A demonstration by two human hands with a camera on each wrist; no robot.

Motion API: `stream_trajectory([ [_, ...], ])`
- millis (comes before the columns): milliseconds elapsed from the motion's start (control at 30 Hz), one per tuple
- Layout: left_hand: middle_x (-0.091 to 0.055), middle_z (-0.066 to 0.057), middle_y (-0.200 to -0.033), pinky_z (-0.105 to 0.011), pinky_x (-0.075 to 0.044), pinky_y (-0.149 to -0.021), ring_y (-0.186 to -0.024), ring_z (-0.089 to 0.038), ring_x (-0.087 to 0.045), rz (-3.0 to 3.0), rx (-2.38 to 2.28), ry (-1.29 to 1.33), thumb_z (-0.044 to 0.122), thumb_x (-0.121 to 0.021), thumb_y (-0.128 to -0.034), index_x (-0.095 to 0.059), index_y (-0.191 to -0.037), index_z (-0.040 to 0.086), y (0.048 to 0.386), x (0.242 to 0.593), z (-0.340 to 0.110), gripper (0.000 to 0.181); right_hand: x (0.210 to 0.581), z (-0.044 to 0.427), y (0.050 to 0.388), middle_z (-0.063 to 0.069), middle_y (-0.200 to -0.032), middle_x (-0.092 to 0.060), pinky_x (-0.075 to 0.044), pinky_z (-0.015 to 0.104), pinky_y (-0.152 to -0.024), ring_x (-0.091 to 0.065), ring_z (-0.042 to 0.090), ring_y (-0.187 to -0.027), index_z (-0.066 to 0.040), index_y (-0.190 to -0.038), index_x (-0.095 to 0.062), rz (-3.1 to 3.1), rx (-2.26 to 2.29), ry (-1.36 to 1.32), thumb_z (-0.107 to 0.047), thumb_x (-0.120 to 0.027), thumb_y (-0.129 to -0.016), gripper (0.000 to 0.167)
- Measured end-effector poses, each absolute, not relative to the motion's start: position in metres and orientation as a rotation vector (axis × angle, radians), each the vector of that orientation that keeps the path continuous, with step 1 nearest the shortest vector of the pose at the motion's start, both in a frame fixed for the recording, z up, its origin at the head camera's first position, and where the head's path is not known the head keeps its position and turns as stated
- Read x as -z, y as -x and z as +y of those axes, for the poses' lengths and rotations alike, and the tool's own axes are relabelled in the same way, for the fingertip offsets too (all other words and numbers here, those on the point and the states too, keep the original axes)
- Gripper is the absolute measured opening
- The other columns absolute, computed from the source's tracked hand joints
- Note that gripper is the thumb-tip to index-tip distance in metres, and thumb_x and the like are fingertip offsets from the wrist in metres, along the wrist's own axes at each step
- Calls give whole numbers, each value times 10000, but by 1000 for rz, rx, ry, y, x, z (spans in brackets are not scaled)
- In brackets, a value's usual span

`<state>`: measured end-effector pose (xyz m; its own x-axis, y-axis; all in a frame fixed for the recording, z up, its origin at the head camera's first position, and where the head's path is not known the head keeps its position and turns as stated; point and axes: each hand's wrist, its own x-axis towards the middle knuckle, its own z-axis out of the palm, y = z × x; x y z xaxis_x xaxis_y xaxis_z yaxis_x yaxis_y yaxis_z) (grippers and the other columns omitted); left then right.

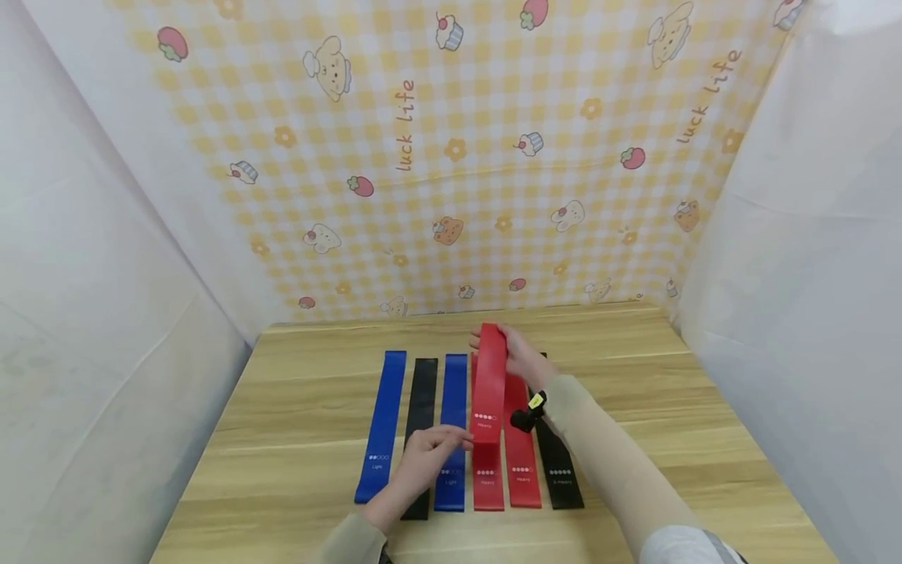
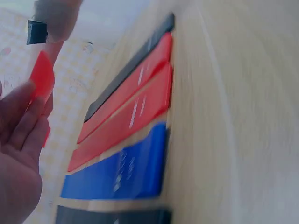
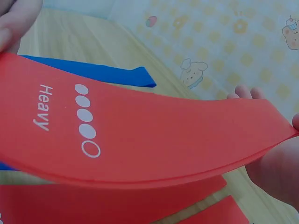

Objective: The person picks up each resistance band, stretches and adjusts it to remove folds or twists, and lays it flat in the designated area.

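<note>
A red resistance band (image 1: 490, 376) marked "Heavy" is held above the table between both hands. My left hand (image 1: 427, 457) pinches its near end between thumb and fingers. At the far end, my right hand (image 1: 520, 356) grips the band, fingers behind it and thumb at its edge, as the right wrist view shows. The band (image 3: 154, 140) sags slightly there. Beneath it lies another red band (image 1: 488, 495), partly hidden, with a third red band (image 1: 522, 458) just to its right. Left of them is a blue band (image 1: 455, 392) marked "Light", partly behind my left hand.
Further left lie a black band (image 1: 422, 392) and another blue band (image 1: 384, 423). A black band (image 1: 561, 466) marked "X-Heavy" ends the row on the right, partly under my right forearm. The wood-grain table (image 1: 303, 415) meets a yellow checked backdrop (image 1: 451, 196); white cloth hangs at both sides.
</note>
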<state>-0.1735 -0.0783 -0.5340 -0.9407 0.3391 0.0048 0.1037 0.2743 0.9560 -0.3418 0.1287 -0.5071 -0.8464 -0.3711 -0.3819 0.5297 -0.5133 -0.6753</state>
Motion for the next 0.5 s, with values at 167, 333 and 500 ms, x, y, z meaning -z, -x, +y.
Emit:
stream_trajectory([
  [167, -720, -26, -973, -451, -489, -900, -960, -197, -638, 2210, -1955, 60, 412, -663, -908, -778, -849, 70, 174, 542, -67, 366, 506, 126, 341, 265, -1453, -399, -265, 457, -1113, -516, 333, -1241, 45, -1473, -324, 1166, 2341, -245, -347, -256, -1073, 564],
  [333, -692, -74, -806, -410, -518, -831, -815, -187, -608, 2117, -2088, 248, 258, -683, -913, -732, -793, -15, 175, 546, -59, 302, 503, 122, 341, 241, -1457, -407, -377, 410, -1053, -649, 257, -1036, 27, -1471, -343, 1144, 2326, -245, -358, -272, -1069, 561],
  [500, -638, -41, -798, -375, -522, -782, -795, -181, -568, 2070, -2130, 269, 170, -644, -929, -676, -728, -27, 177, 549, -56, 283, 501, 118, 341, 235, -1469, -394, -519, 349, -886, -578, 293, -1181, 17, -1473, -348, 1156, 2312, -239, -367, -261, -1070, 563],
])
